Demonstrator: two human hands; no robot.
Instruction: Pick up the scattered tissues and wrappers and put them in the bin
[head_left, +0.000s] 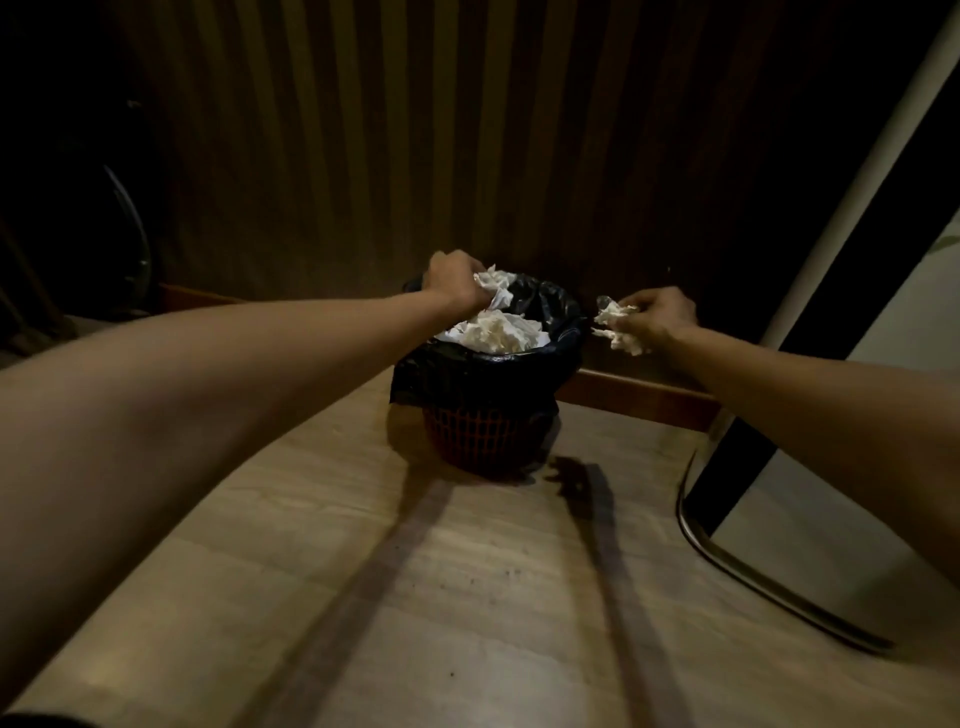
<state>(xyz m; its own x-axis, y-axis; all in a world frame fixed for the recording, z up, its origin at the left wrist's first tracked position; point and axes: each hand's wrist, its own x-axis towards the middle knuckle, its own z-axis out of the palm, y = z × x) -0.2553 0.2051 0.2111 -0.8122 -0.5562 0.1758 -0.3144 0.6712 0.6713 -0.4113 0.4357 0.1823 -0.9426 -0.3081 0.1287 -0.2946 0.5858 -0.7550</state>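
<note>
A small red mesh bin (480, 434) lined with a black bag (556, 306) stands on the floor against a dark wall. White crumpled tissues (493, 332) fill its top. My left hand (452, 278) hovers over the bin's opening, shut on a crumpled white tissue (493, 283). My right hand (657, 314) is just right of the bin's rim, shut on a wad of white tissue (615, 325) with a bit of clear wrapper sticking out.
A dark striped wall panel (415, 130) with a wooden skirting board (639, 397) runs behind the bin. A chrome-footed stand (753, 577) rises at the right. The pale wood-look floor (441, 597) shows the shadows of my arms.
</note>
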